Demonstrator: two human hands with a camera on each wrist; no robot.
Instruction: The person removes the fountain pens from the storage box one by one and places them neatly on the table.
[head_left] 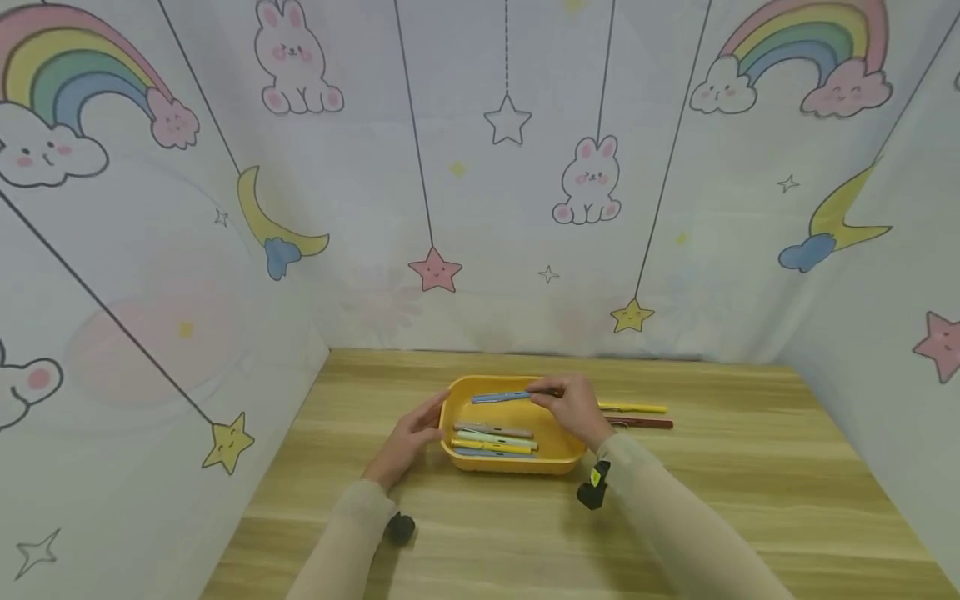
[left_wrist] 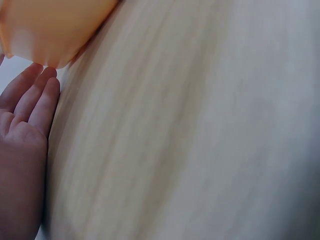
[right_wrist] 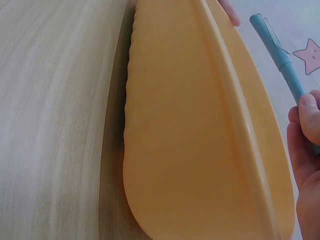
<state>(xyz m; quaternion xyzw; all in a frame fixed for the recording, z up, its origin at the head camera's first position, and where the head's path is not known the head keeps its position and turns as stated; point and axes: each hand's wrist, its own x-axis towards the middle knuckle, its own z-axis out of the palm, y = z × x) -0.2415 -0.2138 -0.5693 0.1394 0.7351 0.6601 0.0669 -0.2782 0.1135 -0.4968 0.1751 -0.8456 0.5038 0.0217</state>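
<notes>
A yellow-orange plastic basket (head_left: 517, 467) stands on the table. Over its far side, my right hand (head_left: 573, 408) pinches a blue pen (head_left: 495, 397) between thumb and fingers. The right wrist view shows that pen (right_wrist: 275, 45) above the rim, its clip visible and its lower end partly covered by the hand. My left hand (head_left: 405, 437) touches the basket's left end, its fingers (left_wrist: 42, 100) fairly straight against the outer wall. Inside the near part lie a greyish pen (head_left: 491, 430), a pale green pen (head_left: 498, 439), a yellow pen (head_left: 491, 447) and another blue pen (head_left: 495, 454).
To the right of the basket, a yellow pen (head_left: 633, 408) and a dark red pen (head_left: 645, 423) lie on the wood-grain table (head_left: 750, 475). Patterned cloth walls (head_left: 510, 208) enclose the table at the back and both sides.
</notes>
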